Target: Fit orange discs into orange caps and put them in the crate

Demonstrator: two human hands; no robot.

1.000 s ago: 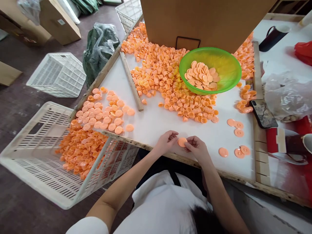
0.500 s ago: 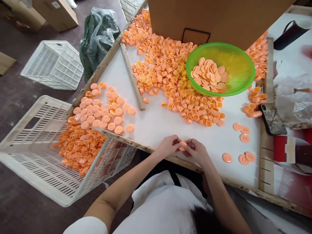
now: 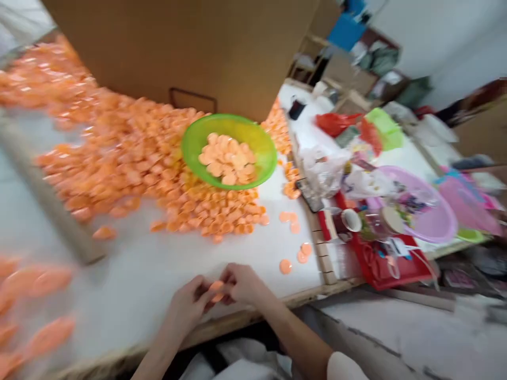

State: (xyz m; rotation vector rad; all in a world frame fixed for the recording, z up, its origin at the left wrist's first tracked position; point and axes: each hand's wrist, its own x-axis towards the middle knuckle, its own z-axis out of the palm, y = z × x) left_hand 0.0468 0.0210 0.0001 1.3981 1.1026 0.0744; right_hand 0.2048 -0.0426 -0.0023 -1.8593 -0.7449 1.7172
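Note:
Between my two hands, close to the front edge of the white table, is a small orange disc. My left hand pinches it from the left, and my right hand grips its right side with bent fingers. Whether a second part sits behind the disc I cannot tell. Beyond my hands lies a large heap of orange cup-shaped pieces. On the heap rests a green bowl holding many flat orange discs. A few loose discs lie right of my hands.
A tall cardboard box stands behind the heap. A wooden strip crosses the table at left, with blurred orange discs near it. Past the right-hand wooden rail are a phone, a red tray and a purple basin.
My view has swung to the right, bringing the cluttered neighbouring table into sight and taking the crates out. Both hands still hold the orange disc near the table's front edge.

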